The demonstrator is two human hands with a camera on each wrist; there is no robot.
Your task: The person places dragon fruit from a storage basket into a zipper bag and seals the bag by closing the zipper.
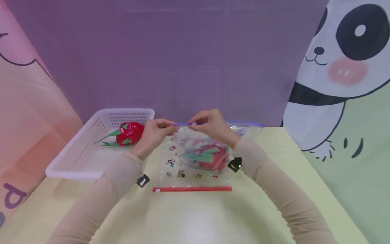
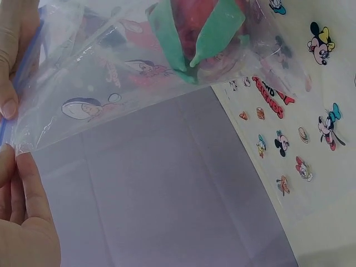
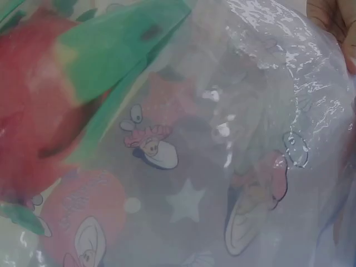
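Both hands pinch the blue zip strip (image 1: pixel 181 124) of a clear printed zip bag (image 2: pixel 105 105), held up above the table. My left hand (image 1: pixel 154 135) grips the strip's left end between thumb and fingers. Close beside it, my right hand (image 1: pixel 211 124) pinches the strip too. A red dragon fruit (image 1: pixel 214 161) with green leaves is inside the bag, toward its lower part. More blue strip shows beyond the right wrist. Under the raised bag, a second clear bag (image 1: pixel 172 174) with cartoon prints and a red zip (image 1: pixel 192 189) lies flat on the table.
A white plastic basket (image 1: pixel 71 169) stands at the left, with another red dragon fruit (image 1: pixel 131 134) with green leaves in it, partly behind the left hand. A purple cloth backdrop (image 1: pixel 189 61) rises behind the pale table (image 1: pixel 189 220).
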